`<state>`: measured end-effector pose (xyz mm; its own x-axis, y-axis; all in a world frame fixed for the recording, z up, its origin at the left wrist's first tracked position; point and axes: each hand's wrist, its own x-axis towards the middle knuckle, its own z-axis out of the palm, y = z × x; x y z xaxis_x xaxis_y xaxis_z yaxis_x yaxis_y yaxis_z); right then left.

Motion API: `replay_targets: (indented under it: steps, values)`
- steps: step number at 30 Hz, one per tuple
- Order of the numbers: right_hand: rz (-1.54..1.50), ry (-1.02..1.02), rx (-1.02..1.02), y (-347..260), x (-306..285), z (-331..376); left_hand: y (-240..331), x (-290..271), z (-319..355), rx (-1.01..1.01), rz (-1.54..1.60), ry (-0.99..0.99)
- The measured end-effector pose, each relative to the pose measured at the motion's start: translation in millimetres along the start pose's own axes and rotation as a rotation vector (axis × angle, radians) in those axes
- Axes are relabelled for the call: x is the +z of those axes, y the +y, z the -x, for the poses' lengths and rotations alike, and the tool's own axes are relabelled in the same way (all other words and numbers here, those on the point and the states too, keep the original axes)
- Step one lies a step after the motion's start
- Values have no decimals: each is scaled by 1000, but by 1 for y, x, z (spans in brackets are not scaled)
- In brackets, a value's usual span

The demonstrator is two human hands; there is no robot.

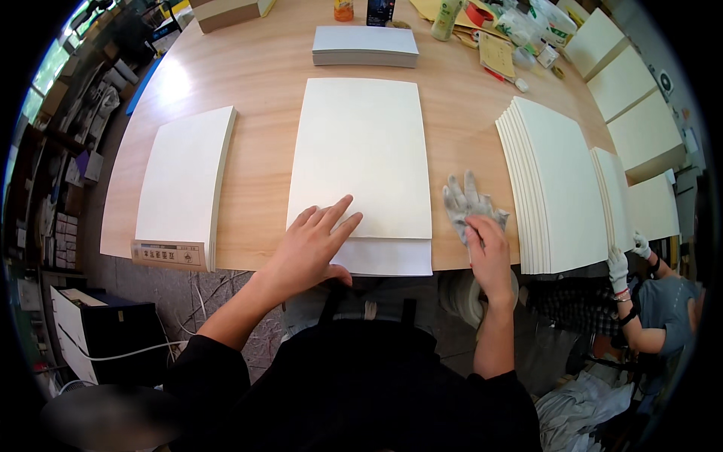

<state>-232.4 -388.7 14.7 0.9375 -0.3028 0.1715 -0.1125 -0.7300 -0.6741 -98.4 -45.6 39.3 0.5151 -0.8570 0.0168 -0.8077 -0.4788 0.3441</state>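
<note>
Our left hand (pixel 312 245) lies flat, fingers spread, on the near edge of the cream sheet (pixel 361 158) at the middle of the counter (pixel 256 68), over a white sheet (pixel 388 258) that overhangs the front edge. Our right hand (pixel 489 256) pinches a limp grey glove (pixel 467 203) just beside it. We judge the sheet light, smooth and easily creased; take it by a near corner.

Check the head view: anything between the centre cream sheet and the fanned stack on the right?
Only a grey work glove on bare wood table, between the cream sheet and fanned stack; the right hand touches the glove.
</note>
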Motion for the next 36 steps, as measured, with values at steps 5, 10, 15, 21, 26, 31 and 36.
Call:
replay_targets:
  steps: [5,10,15,21,26,31,36]
  values:
    - [-21,-124,-202,-45,0,6,4,-8,-1,-17,69,38]
    - [59,-261,-324,-54,25,2,6,-11,4,28,-15,10]
    - [-63,-255,-334,-41,39,-15,-38,-12,19,-95,150,75]
    - [-152,-257,-250,-38,48,-28,-59,-6,11,-112,362,172]
    - [-166,-96,-195,-38,72,-43,-72,2,0,-168,350,215]
    - [-54,6,-209,-39,83,-44,-62,3,-15,-331,356,199]
    - [-25,16,-202,-44,84,-44,-71,14,-20,-336,351,185]
